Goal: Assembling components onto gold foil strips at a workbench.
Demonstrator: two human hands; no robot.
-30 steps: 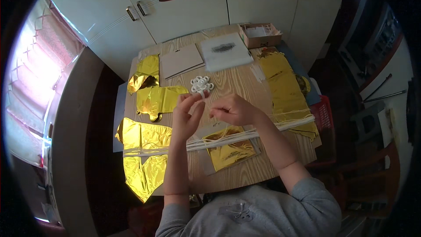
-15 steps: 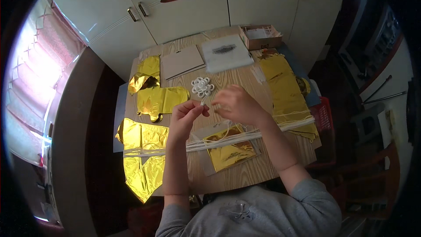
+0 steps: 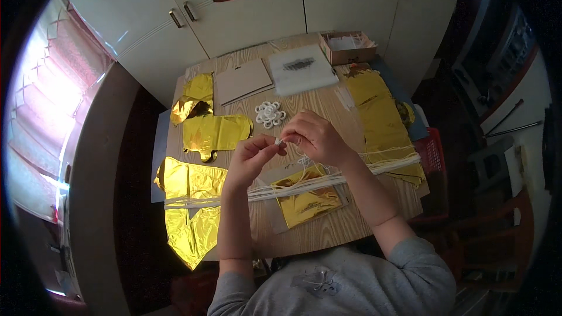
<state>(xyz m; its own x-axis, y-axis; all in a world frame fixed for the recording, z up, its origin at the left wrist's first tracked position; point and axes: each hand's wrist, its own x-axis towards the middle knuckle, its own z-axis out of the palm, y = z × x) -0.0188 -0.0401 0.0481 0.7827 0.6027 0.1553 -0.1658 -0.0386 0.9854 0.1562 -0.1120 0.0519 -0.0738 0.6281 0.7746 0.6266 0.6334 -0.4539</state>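
Left hand (image 3: 249,161): fingers clamped on a small, pale white piece (image 3: 278,141) above the wood-grain surface (image 3: 319,101). Right hand (image 3: 283,138): fingers together at its edge; whether gripping, unclear. Just beyond: a white, looped, flower-shaped object (image 3: 270,114).

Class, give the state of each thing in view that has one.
Left hand: fingers pinching a small white piece
Right hand: fingers bent, tips at that piece, grip unclear
Box: open
Cabinet doors: shut
White cords: stretched out, bundled
Gold foil pieces: creased
White looped cluster: untouched
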